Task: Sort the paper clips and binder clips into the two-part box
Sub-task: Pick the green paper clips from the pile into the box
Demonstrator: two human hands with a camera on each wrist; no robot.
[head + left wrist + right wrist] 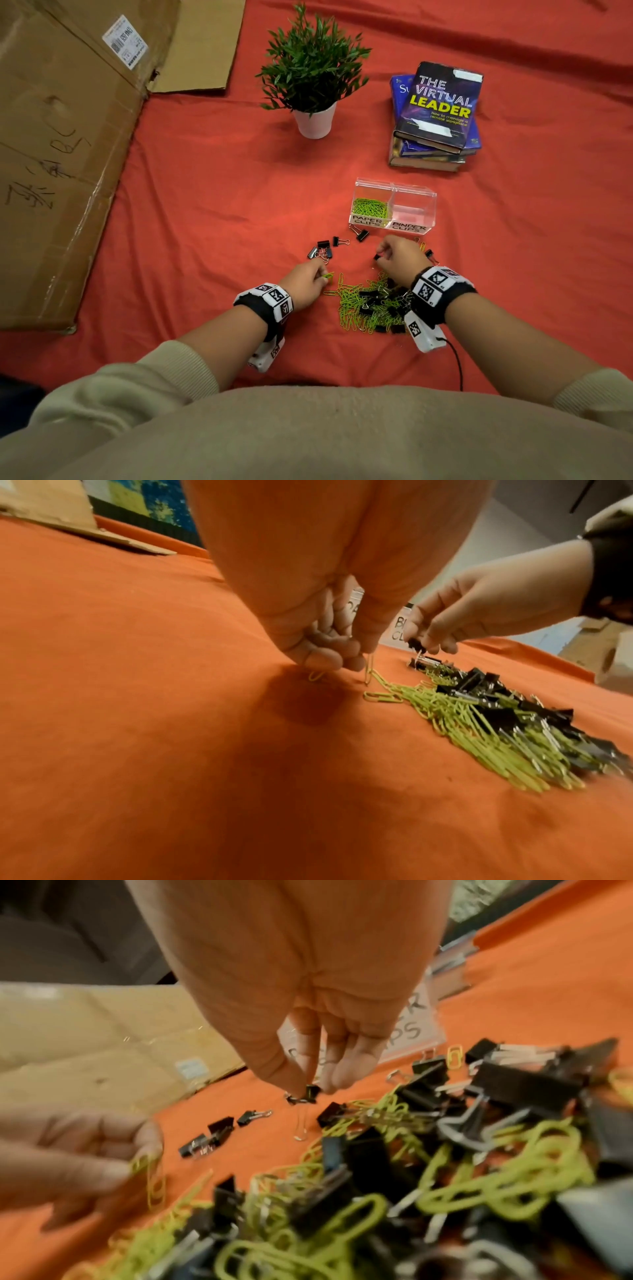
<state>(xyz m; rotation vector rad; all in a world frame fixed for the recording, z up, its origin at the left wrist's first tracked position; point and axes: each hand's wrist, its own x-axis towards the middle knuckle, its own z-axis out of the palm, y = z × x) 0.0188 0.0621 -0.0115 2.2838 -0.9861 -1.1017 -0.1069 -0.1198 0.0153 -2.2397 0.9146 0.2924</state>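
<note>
A mixed pile (371, 303) of green paper clips and black binder clips lies on the red cloth between my hands. My left hand (308, 279) pinches green paper clips (368, 669) at the pile's left edge. Just past the pile's far edge, my right hand (397, 255) pinches a small black binder clip (306, 1095) a little above the cloth. The clear two-part box (394, 209) stands beyond, with green paper clips in its left part labelled PAPER CLIPS; the right part, labelled BINDER CLIPS, looks empty.
Several loose binder clips (323, 248) lie left of the box. A potted plant (313, 78) and a stack of books (435, 116) stand further back. Flattened cardboard (58, 147) covers the left side.
</note>
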